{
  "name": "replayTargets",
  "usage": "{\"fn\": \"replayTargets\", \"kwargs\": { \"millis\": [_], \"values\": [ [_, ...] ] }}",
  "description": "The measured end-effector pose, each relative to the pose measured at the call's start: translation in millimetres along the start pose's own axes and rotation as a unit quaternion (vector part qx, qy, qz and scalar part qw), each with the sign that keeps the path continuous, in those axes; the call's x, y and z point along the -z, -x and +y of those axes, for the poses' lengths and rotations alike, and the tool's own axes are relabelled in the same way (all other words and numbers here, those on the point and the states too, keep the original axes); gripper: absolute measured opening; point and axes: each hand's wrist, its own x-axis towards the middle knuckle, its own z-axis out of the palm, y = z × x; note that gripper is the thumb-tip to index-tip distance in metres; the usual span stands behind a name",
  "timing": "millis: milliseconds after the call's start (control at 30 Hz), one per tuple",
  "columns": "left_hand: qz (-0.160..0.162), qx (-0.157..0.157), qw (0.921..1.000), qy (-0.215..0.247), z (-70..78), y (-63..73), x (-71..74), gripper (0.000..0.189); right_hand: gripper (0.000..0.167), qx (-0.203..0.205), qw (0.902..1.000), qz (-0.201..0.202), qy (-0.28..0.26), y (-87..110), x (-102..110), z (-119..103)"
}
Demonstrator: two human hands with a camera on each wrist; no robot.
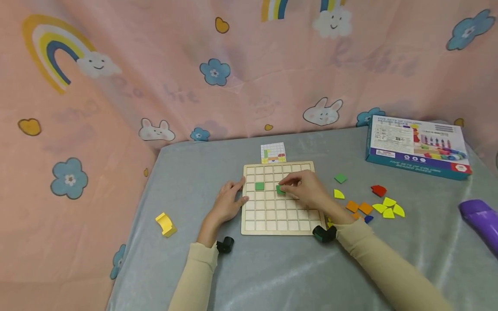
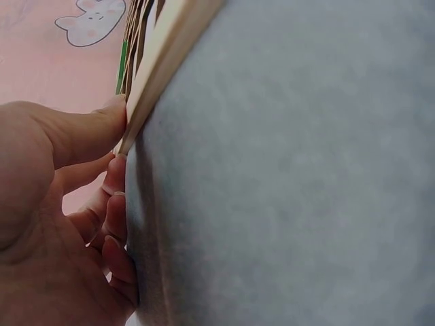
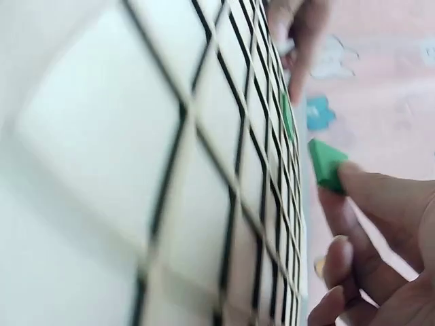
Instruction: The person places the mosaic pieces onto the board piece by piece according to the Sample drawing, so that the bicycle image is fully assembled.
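My right hand (image 1: pixel 305 188) pinches a green square tile (image 3: pixel 326 165) between thumb and index finger; in the right wrist view the tile hangs tilted just off the board. A wooden grid board (image 1: pixel 270 226) lies flat on the table. Another green tile (image 1: pixel 259 186) sits in one of its cells, in the upper left part. At the board's left edge, my left hand (image 1: pixel 225 203) holds the rim with thumb and index finger, the other fingers curled near the cloth in the left wrist view. Behind the board lies a small pattern card (image 1: pixel 273 153) with a coloured grid.
Right of the board are loose tiles: a green square (image 1: pixel 340 178), orange squares (image 1: pixel 365 208), yellow quarter-rounds (image 1: pixel 388 213), red (image 1: pixel 378 190) and blue (image 1: pixel 368 219) pieces. A box (image 1: pixel 418 147) lies at the back right, a purple object (image 1: pixel 480 224) at the right, a yellow block (image 1: pixel 166 224) at the left.
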Motion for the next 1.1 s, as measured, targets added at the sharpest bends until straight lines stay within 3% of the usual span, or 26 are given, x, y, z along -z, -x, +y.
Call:
{"fn": "replayTargets", "kwargs": {
  "millis": [200, 467, 833, 1100],
  "values": [
    [0.003, 0.002, 1.0, -0.003, -0.1, -1.3, 1.7, 0.066, 0.006, -0.008, 0.9997, -0.014, -0.016, -11.0, -30.6, -13.3],
    [0.002, 0.004, 1.0, -0.006, -1.1, -1.5, 1.9, 0.065, 0.006, -0.003, 0.9994, -0.029, 0.019, -23.8, -52.6, -22.7],
    [0.001, 0.001, 1.0, -0.001, 1.2, -2.0, 1.8, 0.064, 0.006, 0.007, 0.9966, -0.021, 0.079, -22.3, -53.3, -25.5],
    [0.002, 0.001, 1.0, -0.001, 1.3, -2.0, 1.4, 0.064, 0.017, -0.025, 0.9968, -0.022, 0.073, -12.9, -28.8, -14.9]
  ]
}}
